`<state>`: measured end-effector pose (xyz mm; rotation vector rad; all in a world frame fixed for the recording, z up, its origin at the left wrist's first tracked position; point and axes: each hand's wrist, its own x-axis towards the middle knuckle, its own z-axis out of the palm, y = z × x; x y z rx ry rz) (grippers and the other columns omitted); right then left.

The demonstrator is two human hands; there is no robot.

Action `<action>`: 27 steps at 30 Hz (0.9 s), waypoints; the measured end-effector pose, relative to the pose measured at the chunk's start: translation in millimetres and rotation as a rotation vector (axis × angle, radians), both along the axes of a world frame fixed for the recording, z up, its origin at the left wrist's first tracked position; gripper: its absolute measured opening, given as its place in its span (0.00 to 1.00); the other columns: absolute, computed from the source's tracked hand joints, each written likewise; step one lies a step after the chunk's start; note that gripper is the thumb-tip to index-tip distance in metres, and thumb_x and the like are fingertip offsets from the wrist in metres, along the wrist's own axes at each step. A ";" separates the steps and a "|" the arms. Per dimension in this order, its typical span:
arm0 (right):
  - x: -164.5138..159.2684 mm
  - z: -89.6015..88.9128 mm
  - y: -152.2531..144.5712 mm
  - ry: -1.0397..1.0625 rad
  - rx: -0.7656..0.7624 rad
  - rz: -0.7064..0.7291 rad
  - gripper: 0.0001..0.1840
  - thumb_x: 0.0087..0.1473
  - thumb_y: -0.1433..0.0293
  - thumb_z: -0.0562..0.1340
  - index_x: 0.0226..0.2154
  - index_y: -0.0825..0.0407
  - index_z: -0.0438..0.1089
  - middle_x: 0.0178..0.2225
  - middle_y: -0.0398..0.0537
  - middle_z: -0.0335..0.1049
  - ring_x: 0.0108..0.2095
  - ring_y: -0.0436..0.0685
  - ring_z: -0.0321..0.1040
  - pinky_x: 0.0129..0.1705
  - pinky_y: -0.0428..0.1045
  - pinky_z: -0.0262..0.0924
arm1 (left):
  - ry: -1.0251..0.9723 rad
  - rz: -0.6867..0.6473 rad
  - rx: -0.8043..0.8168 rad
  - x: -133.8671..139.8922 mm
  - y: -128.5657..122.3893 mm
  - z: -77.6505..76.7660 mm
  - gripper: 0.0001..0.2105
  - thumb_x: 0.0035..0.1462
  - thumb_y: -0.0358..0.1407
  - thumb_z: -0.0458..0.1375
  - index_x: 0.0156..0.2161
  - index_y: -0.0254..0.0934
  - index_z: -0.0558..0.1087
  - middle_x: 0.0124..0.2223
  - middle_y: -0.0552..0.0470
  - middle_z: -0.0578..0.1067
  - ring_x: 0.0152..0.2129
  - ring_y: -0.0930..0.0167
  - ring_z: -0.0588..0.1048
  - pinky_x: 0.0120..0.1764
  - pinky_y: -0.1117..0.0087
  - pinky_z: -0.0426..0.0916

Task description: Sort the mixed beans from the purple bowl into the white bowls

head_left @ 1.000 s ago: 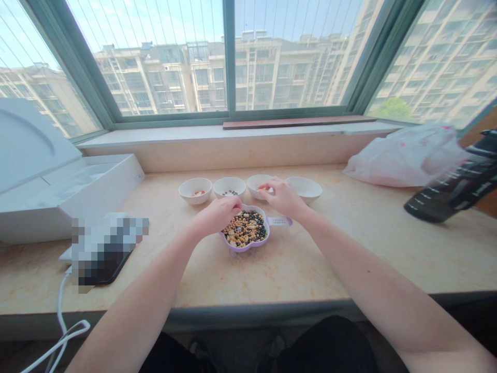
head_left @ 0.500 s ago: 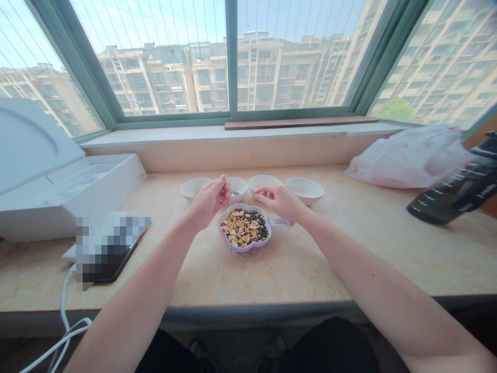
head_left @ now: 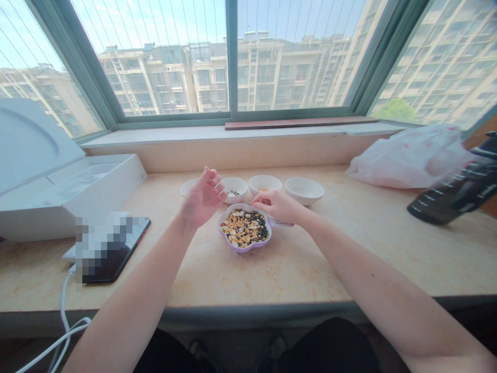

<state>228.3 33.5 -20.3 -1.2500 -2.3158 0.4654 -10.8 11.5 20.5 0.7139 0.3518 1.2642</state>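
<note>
A purple-rimmed, flower-shaped bowl [head_left: 224,239] holds a mix of black beans, yellow beans and pale flat pieces. Behind it stands a row of white bowls. My left hand [head_left: 204,198] hovers in front of the leftmost white bowl [head_left: 186,187], partly hiding it; its palm faces right and the fingers are loosely curled and apart. A few dark beans lie in the second white bowl [head_left: 241,186], some yellow ones in the third [head_left: 272,181]. At the mixed bowl's far right rim is my right hand [head_left: 280,205], fingertips together; whatever they pinch is hidden.
The fourth white bowl [head_left: 306,194] stands right of the others. An open white box [head_left: 112,194] and a phone [head_left: 116,264] with a white cable [head_left: 64,295] lie left. A plastic bag [head_left: 411,158] and a dark bottle [head_left: 438,199] are right, below the window.
My left hand has moved a little left and its fingers have loosened. The right hand has drawn slightly nearer the mixed bowl, and yellow beans now show in the third white bowl.
</note>
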 end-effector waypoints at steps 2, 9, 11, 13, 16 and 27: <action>0.4 -1.0 0.8 0.008 -0.006 0.005 0.10 0.59 0.68 0.60 0.36 0.49 0.79 0.34 0.46 0.80 0.33 0.54 0.72 0.35 0.48 0.60 | -0.017 0.007 0.002 -0.4 -0.1 0.3 0.13 0.67 0.41 0.56 0.32 0.37 0.69 0.23 0.60 0.65 0.18 0.79 0.65 0.24 0.75 0.61; -0.1 -0.8 0.4 0.011 -0.008 0.003 0.10 0.59 0.69 0.60 0.35 0.50 0.79 0.34 0.46 0.79 0.33 0.54 0.72 0.35 0.49 0.61 | 0.039 0.025 0.041 0.8 -0.3 -1.1 0.13 0.64 0.42 0.60 0.31 0.37 0.69 0.23 0.60 0.64 0.18 0.79 0.64 0.24 0.76 0.62; -0.3 0.0 -0.5 0.007 -0.009 -0.005 0.11 0.59 0.68 0.60 0.35 0.50 0.79 0.33 0.46 0.79 0.32 0.54 0.72 0.34 0.49 0.60 | 0.103 0.052 0.084 2.2 -0.1 -2.7 0.13 0.61 0.43 0.63 0.31 0.37 0.69 0.24 0.60 0.63 0.18 0.80 0.63 0.24 0.76 0.61; -0.5 0.9 -1.2 0.000 0.001 -0.012 0.11 0.59 0.68 0.60 0.35 0.50 0.79 0.32 0.46 0.79 0.32 0.54 0.71 0.34 0.49 0.60 | 0.189 0.091 0.151 4.2 0.2 -5.5 0.14 0.56 0.44 0.67 0.31 0.37 0.70 0.25 0.60 0.63 0.19 0.80 0.62 0.24 0.76 0.60; -0.6 1.6 -1.6 0.011 0.015 -0.007 0.11 0.60 0.66 0.60 0.36 0.50 0.79 0.32 0.47 0.79 0.32 0.55 0.71 0.34 0.49 0.60 | 0.415 0.191 0.281 7.9 0.9 -12.3 0.16 0.52 0.45 0.69 0.31 0.36 0.70 0.25 0.59 0.64 0.20 0.79 0.62 0.25 0.75 0.59; 0.3 0.6 0.0 0.071 0.012 0.007 0.10 0.58 0.67 0.60 0.35 0.51 0.78 0.31 0.47 0.78 0.31 0.55 0.70 0.35 0.49 0.59 | 1.438 0.645 1.054 7.2 3.7 -30.8 0.05 0.60 0.35 0.62 0.33 0.38 0.75 0.34 0.55 0.74 0.28 0.74 0.71 0.36 0.71 0.64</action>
